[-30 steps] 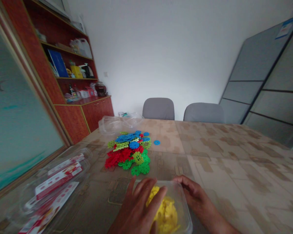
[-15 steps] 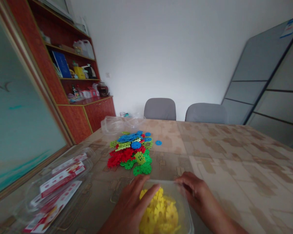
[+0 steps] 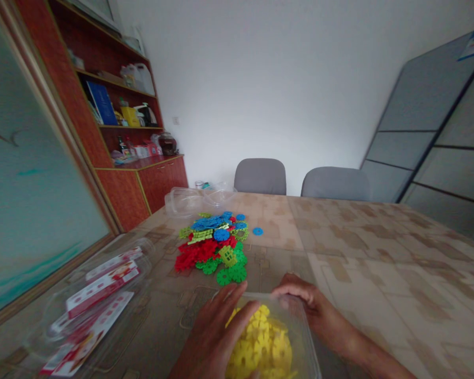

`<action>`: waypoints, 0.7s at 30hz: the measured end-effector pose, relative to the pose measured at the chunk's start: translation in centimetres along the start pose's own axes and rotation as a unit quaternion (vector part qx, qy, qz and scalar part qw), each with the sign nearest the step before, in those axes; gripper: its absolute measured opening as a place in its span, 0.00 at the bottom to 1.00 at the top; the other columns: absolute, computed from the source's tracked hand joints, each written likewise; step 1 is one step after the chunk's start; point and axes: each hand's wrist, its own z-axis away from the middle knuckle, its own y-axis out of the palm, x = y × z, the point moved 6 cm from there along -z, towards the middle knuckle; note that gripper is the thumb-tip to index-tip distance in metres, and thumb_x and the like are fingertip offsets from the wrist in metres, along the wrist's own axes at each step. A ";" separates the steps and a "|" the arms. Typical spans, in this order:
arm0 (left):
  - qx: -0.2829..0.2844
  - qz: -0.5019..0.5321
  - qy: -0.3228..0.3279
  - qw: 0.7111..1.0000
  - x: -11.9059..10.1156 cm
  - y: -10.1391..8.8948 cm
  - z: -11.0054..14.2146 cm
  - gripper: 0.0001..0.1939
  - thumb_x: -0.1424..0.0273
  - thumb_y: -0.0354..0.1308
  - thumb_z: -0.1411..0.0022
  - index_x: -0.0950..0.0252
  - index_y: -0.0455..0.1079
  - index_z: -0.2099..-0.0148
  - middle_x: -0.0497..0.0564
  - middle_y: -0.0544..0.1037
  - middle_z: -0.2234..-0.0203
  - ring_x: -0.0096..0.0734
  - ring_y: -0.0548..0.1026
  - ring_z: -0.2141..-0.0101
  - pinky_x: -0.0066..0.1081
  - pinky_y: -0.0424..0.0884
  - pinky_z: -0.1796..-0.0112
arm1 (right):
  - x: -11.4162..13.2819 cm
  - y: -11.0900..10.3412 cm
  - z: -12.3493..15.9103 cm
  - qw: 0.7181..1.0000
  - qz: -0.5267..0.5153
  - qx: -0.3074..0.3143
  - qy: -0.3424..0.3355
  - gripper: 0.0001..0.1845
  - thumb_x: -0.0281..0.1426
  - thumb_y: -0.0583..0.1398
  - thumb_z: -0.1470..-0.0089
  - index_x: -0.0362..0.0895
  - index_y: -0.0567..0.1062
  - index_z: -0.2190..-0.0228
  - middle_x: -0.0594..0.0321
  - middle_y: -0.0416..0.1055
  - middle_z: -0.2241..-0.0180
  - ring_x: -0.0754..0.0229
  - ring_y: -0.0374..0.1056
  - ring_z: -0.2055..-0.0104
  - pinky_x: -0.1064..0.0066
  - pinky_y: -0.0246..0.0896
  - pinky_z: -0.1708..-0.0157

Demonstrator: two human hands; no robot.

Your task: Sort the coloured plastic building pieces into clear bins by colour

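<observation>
A clear plastic container [image 3: 312, 350] stands at the table's near edge, with yellow flower-shaped plastic pieces [image 3: 263, 345] inside. My left hand [image 3: 215, 334] grips its left side, the thumb reaching over the yellow pieces and the fingers lying along the rim. At the far right corner, the curled fingers of my right hand [image 3: 302, 297] pinch the rim. Just beyond the container lies a heap of interlocking pieces: red ones [image 3: 201, 252], green ones [image 3: 233, 273], blue ones [image 3: 211, 223] and yellow-green ones [image 3: 200, 237].
Clear lids with red and white labels [image 3: 102, 287] lie at the left. Empty clear containers [image 3: 184, 202] sit at the far left table edge. One blue piece [image 3: 258, 231] lies apart from the heap. Two grey chairs [image 3: 259, 176] stand behind the table [image 3: 379, 263].
My right hand has slid slightly left along the container's far rim. My left hand has shifted a little to the right, still at the container's left side.
</observation>
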 end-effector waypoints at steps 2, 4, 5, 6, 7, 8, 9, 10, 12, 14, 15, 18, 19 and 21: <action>-0.014 -0.008 0.016 1.000 0.0 -0.1 0.0 0.38 0.60 0.58 0.45 0.56 0.51 0.34 0.53 0.53 0.34 0.51 0.58 0.39 0.45 0.65 0.46 | -0.6 0.2 0.0 0.998 -0.057 0.021 0.017 0.18 0.44 0.55 0.40 0.45 0.78 0.63 0.62 0.69 0.68 0.60 0.66 0.65 0.69 0.60 0.65; -0.012 -0.006 0.030 0.999 0.0 -0.2 -0.2 0.38 0.56 0.58 0.44 0.56 0.52 0.34 0.53 0.55 0.35 0.51 0.60 0.40 0.45 0.66 0.46 | -1.0 0.5 0.0 0.996 -0.077 0.035 0.027 0.20 0.46 0.54 0.40 0.45 0.78 0.62 0.61 0.70 0.67 0.59 0.67 0.65 0.69 0.61 0.65; -0.006 0.000 0.034 0.999 0.0 -0.3 -0.3 0.38 0.56 0.59 0.44 0.55 0.51 0.33 0.53 0.55 0.35 0.51 0.60 0.40 0.45 0.66 0.46 | -1.0 0.6 0.0 0.997 -0.068 0.030 0.026 0.21 0.46 0.53 0.40 0.44 0.78 0.63 0.60 0.70 0.67 0.59 0.67 0.65 0.69 0.61 0.66; 0.001 0.006 0.039 0.999 0.0 -0.4 -0.3 0.39 0.56 0.59 0.44 0.55 0.51 0.33 0.53 0.55 0.35 0.51 0.60 0.40 0.45 0.66 0.46 | -0.9 0.7 -0.1 0.998 -0.049 0.019 0.025 0.22 0.46 0.53 0.39 0.43 0.78 0.65 0.60 0.70 0.68 0.59 0.67 0.66 0.69 0.61 0.67; 0.007 0.013 0.041 0.999 0.0 -0.5 -0.4 0.39 0.56 0.59 0.44 0.55 0.51 0.33 0.53 0.55 0.35 0.51 0.60 0.40 0.45 0.66 0.46 | -0.8 0.7 -0.2 0.999 -0.025 0.002 0.021 0.23 0.47 0.53 0.40 0.42 0.78 0.67 0.59 0.70 0.69 0.59 0.67 0.67 0.70 0.61 0.68; 0.013 0.019 0.041 0.999 0.0 -0.6 -0.4 0.39 0.57 0.59 0.43 0.55 0.50 0.33 0.54 0.54 0.35 0.51 0.60 0.40 0.45 0.66 0.46 | -0.6 0.7 -0.2 1.000 0.003 -0.018 0.018 0.24 0.47 0.53 0.40 0.42 0.77 0.70 0.59 0.70 0.71 0.59 0.67 0.69 0.70 0.60 0.70; 0.017 0.023 0.043 0.999 0.1 -0.6 -0.5 0.39 0.57 0.58 0.43 0.55 0.50 0.33 0.53 0.54 0.34 0.50 0.59 0.40 0.45 0.66 0.46 | -0.4 0.6 -0.3 0.999 0.028 -0.037 0.013 0.25 0.47 0.53 0.40 0.41 0.76 0.73 0.59 0.70 0.73 0.60 0.66 0.70 0.70 0.59 0.71; 0.019 0.026 0.047 0.998 0.1 -0.7 -0.5 0.38 0.57 0.58 0.42 0.55 0.50 0.33 0.53 0.53 0.34 0.50 0.59 0.39 0.45 0.66 0.46 | -0.1 0.5 -0.3 0.998 0.045 -0.053 0.010 0.25 0.48 0.54 0.41 0.41 0.75 0.76 0.60 0.68 0.74 0.60 0.65 0.72 0.71 0.58 0.72; 0.019 0.032 0.059 0.998 0.1 -0.5 -0.4 0.38 0.53 0.57 0.41 0.54 0.49 0.33 0.54 0.52 0.34 0.50 0.59 0.39 0.44 0.65 0.46 | 0.0 0.5 -0.4 0.997 0.046 -0.062 0.016 0.27 0.50 0.54 0.42 0.41 0.70 0.80 0.64 0.64 0.78 0.63 0.61 0.75 0.72 0.55 0.75; 0.016 0.041 0.071 0.997 0.0 -0.2 -0.4 0.39 0.48 0.54 0.40 0.55 0.49 0.32 0.54 0.52 0.34 0.50 0.59 0.39 0.44 0.65 0.45 | -0.2 0.5 -0.4 0.998 0.020 -0.050 0.038 0.28 0.52 0.55 0.45 0.42 0.66 0.82 0.68 0.58 0.80 0.65 0.56 0.77 0.74 0.51 0.78; 0.014 0.047 0.072 0.996 0.0 -0.1 -0.4 0.39 0.46 0.53 0.40 0.55 0.49 0.32 0.55 0.51 0.34 0.50 0.58 0.39 0.45 0.65 0.45 | -0.4 0.5 -0.5 0.998 0.009 -0.039 0.049 0.27 0.52 0.56 0.46 0.43 0.65 0.82 0.69 0.57 0.80 0.65 0.55 0.78 0.75 0.50 0.78; 0.007 0.060 0.056 0.997 -0.1 0.3 -0.3 0.39 0.44 0.49 0.39 0.58 0.50 0.33 0.57 0.49 0.33 0.52 0.56 0.38 0.46 0.64 0.45 | -0.4 0.4 -0.5 0.998 0.023 -0.038 0.053 0.26 0.52 0.57 0.46 0.42 0.68 0.80 0.66 0.60 0.78 0.64 0.57 0.75 0.74 0.52 0.76; 0.004 0.061 0.048 0.997 0.0 0.4 -0.3 0.38 0.44 0.48 0.38 0.58 0.50 0.33 0.57 0.48 0.33 0.52 0.56 0.38 0.46 0.64 0.45 | -0.2 0.3 -0.5 0.997 0.036 -0.049 0.048 0.26 0.51 0.56 0.45 0.42 0.69 0.79 0.66 0.61 0.78 0.63 0.59 0.75 0.73 0.54 0.75; -0.004 0.066 0.046 0.997 -0.1 0.4 -0.3 0.37 0.45 0.46 0.37 0.59 0.50 0.33 0.57 0.48 0.33 0.51 0.54 0.37 0.47 0.63 0.44 | 0.3 0.1 -0.4 0.995 0.062 -0.069 0.037 0.27 0.50 0.54 0.43 0.42 0.68 0.80 0.65 0.61 0.78 0.62 0.60 0.74 0.73 0.55 0.74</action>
